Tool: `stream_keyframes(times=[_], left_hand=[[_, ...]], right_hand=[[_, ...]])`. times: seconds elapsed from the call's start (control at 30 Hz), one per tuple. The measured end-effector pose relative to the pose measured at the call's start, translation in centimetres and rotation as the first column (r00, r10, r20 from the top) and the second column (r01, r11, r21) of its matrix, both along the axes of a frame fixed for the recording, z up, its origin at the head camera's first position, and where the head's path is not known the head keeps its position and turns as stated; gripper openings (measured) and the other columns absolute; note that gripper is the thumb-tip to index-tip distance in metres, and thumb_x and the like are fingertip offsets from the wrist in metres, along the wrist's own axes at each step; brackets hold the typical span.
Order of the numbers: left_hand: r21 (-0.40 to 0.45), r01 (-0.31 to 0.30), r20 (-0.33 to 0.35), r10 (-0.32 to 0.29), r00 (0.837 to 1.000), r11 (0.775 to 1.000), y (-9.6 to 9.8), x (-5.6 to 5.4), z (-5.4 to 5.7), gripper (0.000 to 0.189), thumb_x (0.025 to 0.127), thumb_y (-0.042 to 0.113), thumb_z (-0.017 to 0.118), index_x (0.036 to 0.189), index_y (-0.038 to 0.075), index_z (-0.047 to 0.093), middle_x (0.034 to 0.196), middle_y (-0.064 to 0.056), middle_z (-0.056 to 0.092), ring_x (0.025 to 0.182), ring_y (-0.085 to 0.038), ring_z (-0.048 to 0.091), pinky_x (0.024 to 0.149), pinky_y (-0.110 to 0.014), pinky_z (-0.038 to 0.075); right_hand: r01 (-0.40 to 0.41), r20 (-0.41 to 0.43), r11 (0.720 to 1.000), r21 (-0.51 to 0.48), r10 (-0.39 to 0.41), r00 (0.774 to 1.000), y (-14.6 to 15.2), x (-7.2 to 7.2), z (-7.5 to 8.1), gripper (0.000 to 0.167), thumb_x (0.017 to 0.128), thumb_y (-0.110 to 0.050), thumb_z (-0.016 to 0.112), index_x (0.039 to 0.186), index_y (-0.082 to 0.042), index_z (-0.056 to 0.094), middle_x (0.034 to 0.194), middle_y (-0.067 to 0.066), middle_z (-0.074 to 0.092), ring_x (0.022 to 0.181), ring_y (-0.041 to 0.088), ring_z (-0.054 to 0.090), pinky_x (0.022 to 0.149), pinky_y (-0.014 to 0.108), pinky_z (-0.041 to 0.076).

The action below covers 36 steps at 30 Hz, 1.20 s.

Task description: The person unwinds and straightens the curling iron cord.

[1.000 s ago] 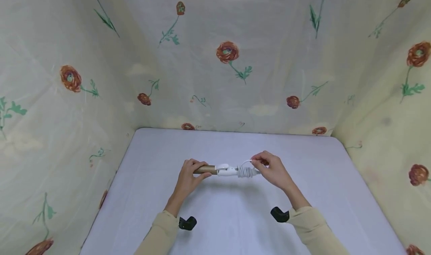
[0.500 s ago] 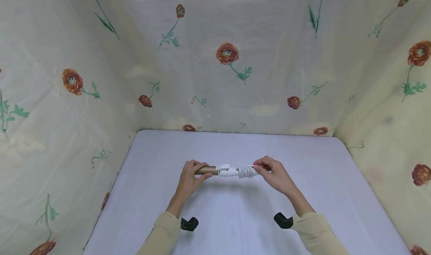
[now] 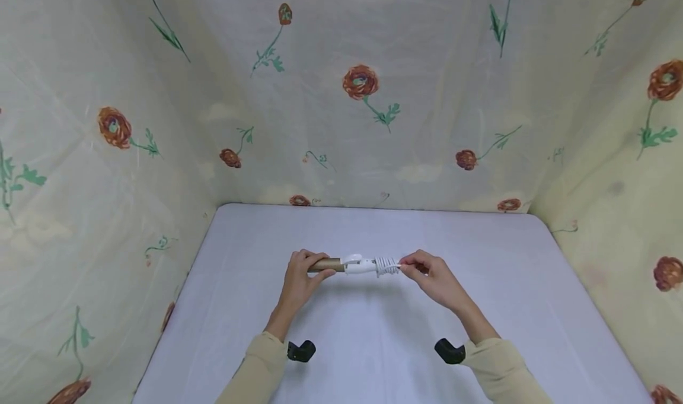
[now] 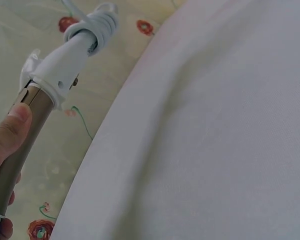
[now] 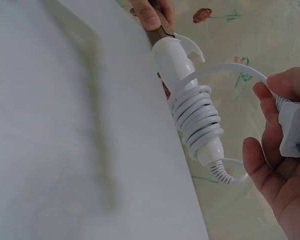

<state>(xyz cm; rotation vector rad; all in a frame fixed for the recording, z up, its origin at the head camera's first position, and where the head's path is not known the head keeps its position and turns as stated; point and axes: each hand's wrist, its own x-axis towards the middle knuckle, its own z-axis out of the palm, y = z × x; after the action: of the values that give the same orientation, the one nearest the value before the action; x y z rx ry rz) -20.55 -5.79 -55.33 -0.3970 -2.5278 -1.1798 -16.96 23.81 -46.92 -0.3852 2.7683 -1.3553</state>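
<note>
A curling iron (image 3: 360,267) with a gold-brown barrel (image 4: 25,147) and a white handle is held roughly level above the table. My left hand (image 3: 299,279) grips the barrel, thumb on its near side. White cord (image 5: 197,117) is wound in several turns around the handle. My right hand (image 3: 440,280) pinches the cord's free end beside its plug (image 5: 293,131); in the right wrist view the plug sits between thumb and palm, prongs facing outward. A stretch of cord arcs from the coil to those fingers. Part of the barrel is hidden by the left hand.
A white table (image 3: 368,344) lies below both hands. Flower-printed cloth (image 3: 416,107) hangs at the back and both sides. Black camera mounts (image 3: 301,351) stick out from both wrists.
The right hand has shifted slightly downward and nearer. The cord's free stretch, looped above the handle earlier, now runs low across the front of the coil. The left hand keeps its grip.
</note>
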Motion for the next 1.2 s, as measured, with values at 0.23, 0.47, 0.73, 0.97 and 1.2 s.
stream_keyframes(times=[0.23,0.47,0.73,0.97,1.2], left_hand=[[0.000,-0.035,0.029,0.035,0.999,0.999,-0.1,0.0,0.1,0.038,0.076,0.040,0.075,0.107,0.020,0.071,0.096,-0.002,0.060,0.086,-0.016,0.047,0.075,-0.030,0.039],[-0.010,-0.062,0.010,0.062,0.998,0.998,-0.2,-0.3,0.1,0.040,0.075,0.042,0.074,0.107,0.018,0.071,0.096,-0.003,0.060,0.087,-0.018,0.048,0.074,-0.032,0.040],[-0.005,-0.074,0.000,0.074,0.997,0.997,-0.3,-0.4,0.4,0.040,0.076,0.042,0.074,0.108,0.018,0.071,0.097,-0.004,0.061,0.088,-0.019,0.049,0.074,-0.033,0.041],[0.004,-0.076,0.014,0.076,0.997,0.997,-0.2,-0.4,0.8,0.042,0.077,0.041,0.073,0.110,0.016,0.070,0.098,-0.005,0.060,0.089,-0.020,0.048,0.074,-0.032,0.040],[0.023,-0.089,0.002,0.089,0.996,0.996,-0.3,-0.2,1.0,0.041,0.075,0.040,0.075,0.108,0.017,0.071,0.098,-0.005,0.060,0.089,-0.020,0.048,0.075,-0.033,0.041]], right_hand=[[-0.044,0.028,0.999,-0.030,0.045,0.999,-1.0,1.7,3.0,0.015,0.094,-0.010,0.058,0.101,0.001,0.065,0.089,0.010,0.059,0.069,0.010,0.045,0.059,0.022,0.039],[-0.079,0.033,0.995,-0.058,0.082,0.996,-1.3,2.0,3.1,0.014,0.094,-0.011,0.059,0.100,0.000,0.066,0.088,0.008,0.059,0.069,0.009,0.046,0.059,0.021,0.040],[-0.075,0.063,0.997,-0.019,0.076,0.995,-1.8,2.4,3.0,0.015,0.093,-0.015,0.061,0.098,-0.002,0.067,0.082,0.005,0.059,0.068,0.012,0.047,0.057,0.021,0.040],[-0.088,0.099,0.996,-0.035,0.091,0.991,-1.2,1.9,0.9,0.018,0.094,-0.018,0.060,0.100,-0.003,0.067,0.083,0.011,0.060,0.067,0.008,0.045,0.057,0.022,0.039],[-0.135,0.149,0.989,-0.067,0.144,0.978,-0.6,1.3,-1.9,0.023,0.094,-0.032,0.060,0.102,-0.012,0.068,0.090,0.001,0.065,0.074,0.010,0.052,0.063,0.024,0.044]])
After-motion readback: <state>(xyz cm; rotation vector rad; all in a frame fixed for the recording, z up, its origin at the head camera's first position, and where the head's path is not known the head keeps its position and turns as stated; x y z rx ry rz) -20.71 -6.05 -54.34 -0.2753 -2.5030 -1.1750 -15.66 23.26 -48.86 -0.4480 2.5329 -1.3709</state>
